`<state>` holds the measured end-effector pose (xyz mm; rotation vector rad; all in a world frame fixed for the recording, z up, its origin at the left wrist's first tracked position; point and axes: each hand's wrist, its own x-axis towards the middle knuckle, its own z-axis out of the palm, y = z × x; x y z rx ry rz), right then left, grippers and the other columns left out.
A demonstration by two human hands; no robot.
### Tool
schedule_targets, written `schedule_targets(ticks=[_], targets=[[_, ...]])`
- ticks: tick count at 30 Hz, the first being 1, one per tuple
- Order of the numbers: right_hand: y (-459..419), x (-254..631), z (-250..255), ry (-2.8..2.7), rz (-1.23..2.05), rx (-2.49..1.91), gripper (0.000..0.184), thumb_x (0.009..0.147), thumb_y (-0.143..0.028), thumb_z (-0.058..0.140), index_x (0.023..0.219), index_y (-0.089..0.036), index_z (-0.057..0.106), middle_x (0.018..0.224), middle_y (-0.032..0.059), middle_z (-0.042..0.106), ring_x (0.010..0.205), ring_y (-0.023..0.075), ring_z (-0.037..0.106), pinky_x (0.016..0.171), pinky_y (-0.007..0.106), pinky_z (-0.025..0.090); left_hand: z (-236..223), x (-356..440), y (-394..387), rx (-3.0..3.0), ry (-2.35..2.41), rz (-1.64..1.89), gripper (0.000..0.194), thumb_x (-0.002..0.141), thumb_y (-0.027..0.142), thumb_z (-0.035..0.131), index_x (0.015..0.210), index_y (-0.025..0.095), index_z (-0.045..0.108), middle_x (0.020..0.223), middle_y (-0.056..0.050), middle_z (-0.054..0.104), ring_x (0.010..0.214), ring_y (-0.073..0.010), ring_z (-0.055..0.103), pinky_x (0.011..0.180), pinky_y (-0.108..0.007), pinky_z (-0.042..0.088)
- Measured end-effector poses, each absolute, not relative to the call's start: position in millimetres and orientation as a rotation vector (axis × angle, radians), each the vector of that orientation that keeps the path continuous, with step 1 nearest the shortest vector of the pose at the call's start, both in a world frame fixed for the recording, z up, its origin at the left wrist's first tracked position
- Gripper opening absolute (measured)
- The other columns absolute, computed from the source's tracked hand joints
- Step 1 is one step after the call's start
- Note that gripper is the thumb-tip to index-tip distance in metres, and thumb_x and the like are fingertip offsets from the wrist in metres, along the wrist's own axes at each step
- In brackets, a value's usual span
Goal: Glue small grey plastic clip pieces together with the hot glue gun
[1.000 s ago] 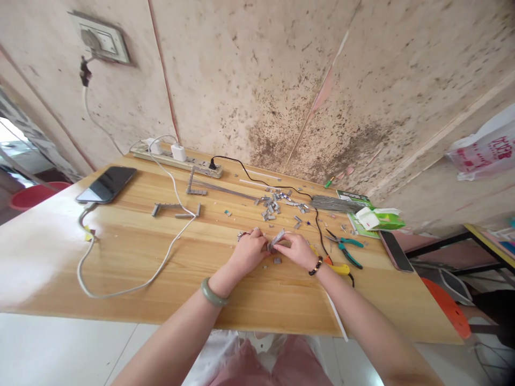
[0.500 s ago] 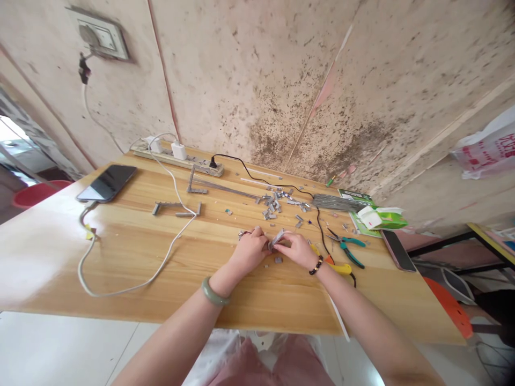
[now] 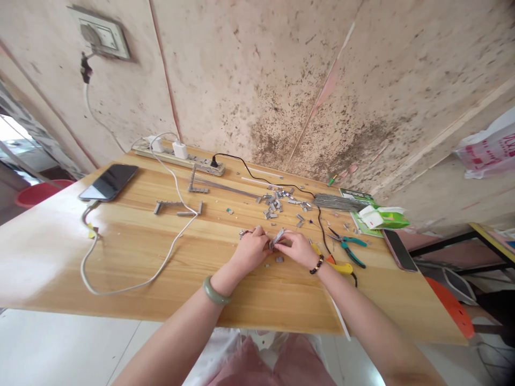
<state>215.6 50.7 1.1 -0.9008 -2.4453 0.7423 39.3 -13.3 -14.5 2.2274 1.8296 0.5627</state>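
Both of my hands meet near the middle of the wooden table (image 3: 132, 252). My left hand (image 3: 251, 250) and my right hand (image 3: 294, 248) are both closed, pinching a small grey metal piece (image 3: 277, 237) between their fingertips. A few loose grey bits (image 3: 279, 259) lie on the wood just below the hands. A scatter of several more small grey metal pieces (image 3: 277, 202) lies a short way beyond the hands. A green bangle is on my left wrist, a dark bead bracelet on my right.
Teal-handled pliers (image 3: 349, 247) and a yellow-handled tool (image 3: 338, 266) lie right of my hands. A dark phone (image 3: 109, 181) with a white cable (image 3: 132, 279) sits far left, a power strip (image 3: 177, 158) at the back, a second phone (image 3: 397, 250) and green packet (image 3: 382, 217) at right.
My hands stay in the same spot with the grey piece between them; only small finger shifts and a slight camera drift show.
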Motion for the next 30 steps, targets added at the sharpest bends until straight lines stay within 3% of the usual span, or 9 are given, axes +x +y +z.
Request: schedule_targets(ticks=[30], targets=[[51.3,215.4,0.4,-2.440,0.771,-0.915,0.006,0.078,-0.016,0.067,0.082,-0.020,0.071,0.082,0.0024,0.070,0.081,0.0176,0.065,0.077,0.029,0.049,-14.7,39.5,-13.5,2.217,1.817,0.583,0.018,0.077,0.028,0.068,0.091,0.017,0.070,0.098,-0.010,0.060,0.094,-0.0243,0.061,0.087,-0.035,0.045]])
